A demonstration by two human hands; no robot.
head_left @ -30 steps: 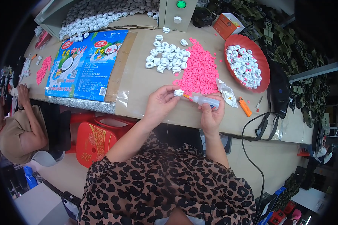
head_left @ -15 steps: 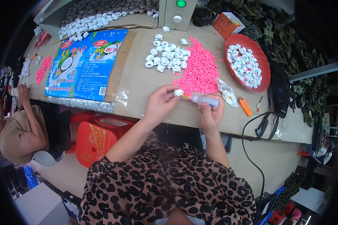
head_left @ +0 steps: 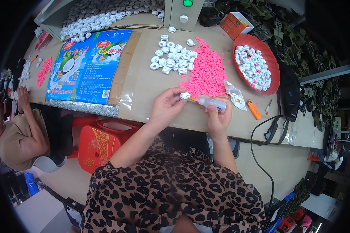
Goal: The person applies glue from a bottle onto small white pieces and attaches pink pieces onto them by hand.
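My left hand pinches a small white ring-shaped part at the table's front edge. My right hand grips a small white glue bottle lying sideways, its orange nozzle touching the white part. Just beyond the hands lies a heap of small pink pieces, and left of it a cluster of loose white parts. A red bowl at the right holds more white parts.
A blue printed bag lies flat at the left. An orange lighter and crumpled clear plastic sit right of my hands. A grey box with a green lamp stands behind. Another person sits at the left. A red stool stands below.
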